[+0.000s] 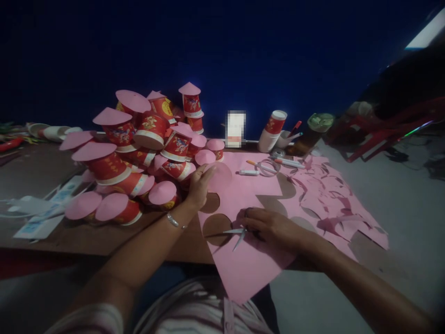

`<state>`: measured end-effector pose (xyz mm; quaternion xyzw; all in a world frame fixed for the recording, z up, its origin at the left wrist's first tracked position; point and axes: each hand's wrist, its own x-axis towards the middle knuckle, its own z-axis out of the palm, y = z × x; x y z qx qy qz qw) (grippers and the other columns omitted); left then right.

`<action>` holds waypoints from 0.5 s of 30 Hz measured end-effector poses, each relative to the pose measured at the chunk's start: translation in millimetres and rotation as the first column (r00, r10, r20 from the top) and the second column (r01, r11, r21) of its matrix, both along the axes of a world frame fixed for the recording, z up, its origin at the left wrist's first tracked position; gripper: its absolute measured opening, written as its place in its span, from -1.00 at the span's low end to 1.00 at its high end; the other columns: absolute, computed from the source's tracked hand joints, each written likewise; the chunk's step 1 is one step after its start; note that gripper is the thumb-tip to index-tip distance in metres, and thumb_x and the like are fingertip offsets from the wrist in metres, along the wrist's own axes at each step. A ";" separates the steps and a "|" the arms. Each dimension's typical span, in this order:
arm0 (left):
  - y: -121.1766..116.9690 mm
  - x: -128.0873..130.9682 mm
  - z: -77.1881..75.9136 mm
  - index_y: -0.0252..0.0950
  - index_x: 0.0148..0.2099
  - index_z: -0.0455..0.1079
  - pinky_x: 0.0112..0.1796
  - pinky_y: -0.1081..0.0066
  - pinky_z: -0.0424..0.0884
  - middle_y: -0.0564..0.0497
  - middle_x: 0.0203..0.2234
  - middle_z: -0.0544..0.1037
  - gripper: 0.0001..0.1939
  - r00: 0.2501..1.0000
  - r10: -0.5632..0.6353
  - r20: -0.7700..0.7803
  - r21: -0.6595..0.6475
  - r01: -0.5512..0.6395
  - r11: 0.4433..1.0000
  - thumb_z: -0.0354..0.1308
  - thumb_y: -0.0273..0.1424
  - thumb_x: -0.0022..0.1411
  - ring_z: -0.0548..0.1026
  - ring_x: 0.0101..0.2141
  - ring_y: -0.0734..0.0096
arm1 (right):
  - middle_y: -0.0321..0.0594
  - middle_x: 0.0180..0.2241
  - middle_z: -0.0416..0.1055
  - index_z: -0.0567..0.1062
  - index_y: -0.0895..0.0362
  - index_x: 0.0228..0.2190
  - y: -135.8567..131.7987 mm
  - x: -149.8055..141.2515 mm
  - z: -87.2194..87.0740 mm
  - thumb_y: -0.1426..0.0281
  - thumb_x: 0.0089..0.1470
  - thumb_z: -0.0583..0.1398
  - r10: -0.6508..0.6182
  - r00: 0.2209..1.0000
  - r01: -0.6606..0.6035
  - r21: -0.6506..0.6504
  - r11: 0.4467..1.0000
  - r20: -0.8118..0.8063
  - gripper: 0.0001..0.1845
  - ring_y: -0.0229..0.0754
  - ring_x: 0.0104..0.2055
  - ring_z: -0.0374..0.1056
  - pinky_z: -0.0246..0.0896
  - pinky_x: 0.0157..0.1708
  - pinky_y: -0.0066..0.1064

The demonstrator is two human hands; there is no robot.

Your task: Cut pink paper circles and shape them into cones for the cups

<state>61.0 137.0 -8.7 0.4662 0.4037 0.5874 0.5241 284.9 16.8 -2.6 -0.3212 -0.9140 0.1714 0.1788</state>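
Observation:
My left hand [199,188] is closed on a round pink paper disc [221,177], gripping its left edge above the table. In my right hand [266,225] is a pair of scissors [238,233], blades parted and pointing left. Beneath the scissors lies a large pink paper sheet [239,273] with round holes cut out of it; its near corner hangs over the table edge. Brown table shows through one hole just left of the blades. Left of my left hand stand several red paper cups [107,164] topped with pink paper cones.
Pink paper scraps [333,195] cover the right side of the table. A white marker [249,172] and a tape roll [269,167] lie at the back, near stacked cups [273,132] and a jar [311,132]. A power strip [48,206] sits far left; a red stool [385,130] stands right.

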 end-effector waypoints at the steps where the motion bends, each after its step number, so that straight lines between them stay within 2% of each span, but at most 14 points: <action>1: 0.3 0.8 -0.5 -0.30 -0.36 0.41 -0.35 0.51 0.27 0.14 -0.50 0.40 -0.73 1.000 -0.005 0.002 -0.011 0.005 1.000 0.32 -0.20 0.06 0.31 -0.43 0.51 | -0.08 0.02 0.47 0.41 0.03 0.15 5.1 2.8 5.3 0.43 0.28 0.12 0.024 0.999 -0.023 -0.014 1.000 0.022 -0.58 -0.11 0.10 0.38 0.34 0.08 -0.22; 4: 1.2 3.5 -3.6 -0.30 -0.29 0.46 -0.28 0.49 0.33 0.11 -0.44 0.49 -0.70 0.998 -0.066 0.020 -0.046 0.067 0.997 0.34 -0.19 0.04 0.39 -0.38 0.48 | -0.08 0.05 0.45 0.42 0.03 0.13 23.3 10.1 15.7 0.46 0.31 0.09 0.085 0.984 -0.086 -0.001 0.996 0.159 -0.61 -0.10 0.11 0.35 0.30 0.09 -0.18; 6: 1.6 4.6 -6.1 -0.31 -0.26 0.48 -0.25 0.46 0.36 0.08 -0.39 0.53 -0.69 0.992 -0.124 0.036 -0.068 0.126 0.990 0.34 -0.18 0.05 0.43 -0.35 0.45 | -0.06 -0.04 0.49 0.47 0.08 0.06 32.3 12.1 19.3 0.48 0.33 0.06 0.106 0.963 -0.127 0.073 0.989 0.246 -0.66 -0.06 0.10 0.35 0.27 0.11 -0.12; 8: 2.0 4.5 -8.1 -0.31 -0.24 0.49 -0.24 0.43 0.38 0.05 -0.38 0.55 -0.68 0.983 -0.174 0.054 -0.087 0.179 0.980 0.34 -0.17 0.07 0.46 -0.34 0.42 | -0.03 -0.09 0.50 0.48 0.11 0.02 34.6 12.0 21.9 0.51 0.34 0.02 0.067 0.949 -0.120 0.159 0.980 0.307 -0.67 -0.03 0.09 0.34 0.25 0.12 -0.09; 10: 2.5 3.4 -9.4 -0.32 -0.23 0.50 -0.24 0.41 0.39 0.03 -0.37 0.57 -0.68 0.977 -0.205 0.065 -0.094 0.210 0.973 0.32 -0.18 0.09 0.48 -0.34 0.40 | -0.01 -0.09 0.50 0.46 0.12 0.03 30.0 12.2 23.1 0.53 0.33 0.00 -0.042 0.940 -0.032 0.210 0.977 0.337 -0.65 -0.03 0.05 0.37 0.30 0.05 -0.14; 12: 3.0 2.1 -10.1 -0.33 -0.23 0.51 -0.23 0.40 0.40 0.02 -0.36 0.58 -0.70 0.973 -0.225 0.061 -0.082 0.229 0.970 0.31 -0.20 0.11 0.48 -0.34 0.40 | 0.00 -0.16 0.51 0.43 0.15 0.04 22.1 15.2 21.2 0.55 0.30 0.01 -0.197 0.915 0.125 0.218 0.968 0.353 -0.65 -0.05 -0.12 0.44 0.38 -0.16 -0.26; 14: 3.4 1.3 -10.7 -0.34 -0.23 0.51 -0.23 0.40 0.40 0.02 -0.36 0.59 -0.72 0.967 -0.250 0.053 -0.067 0.253 0.965 0.32 -0.23 0.11 0.49 -0.34 0.40 | -0.01 -0.25 0.52 0.45 0.19 -0.02 15.9 21.1 16.0 0.55 0.24 0.05 -0.341 0.872 0.281 0.212 0.936 0.352 -0.68 -0.06 -0.27 0.45 0.36 -0.34 -0.32; 15: 3.6 1.4 -11.3 -0.34 -0.22 0.51 -0.23 0.40 0.40 0.01 -0.36 0.59 -0.72 0.964 -0.262 0.051 -0.063 0.265 0.962 0.33 -0.25 0.10 0.49 -0.33 0.39 | -0.01 -0.24 0.52 0.46 0.19 -0.03 14.6 24.7 12.6 0.55 0.21 0.07 -0.373 0.864 0.322 0.197 0.926 0.338 -0.68 -0.05 -0.27 0.46 0.35 -0.36 -0.32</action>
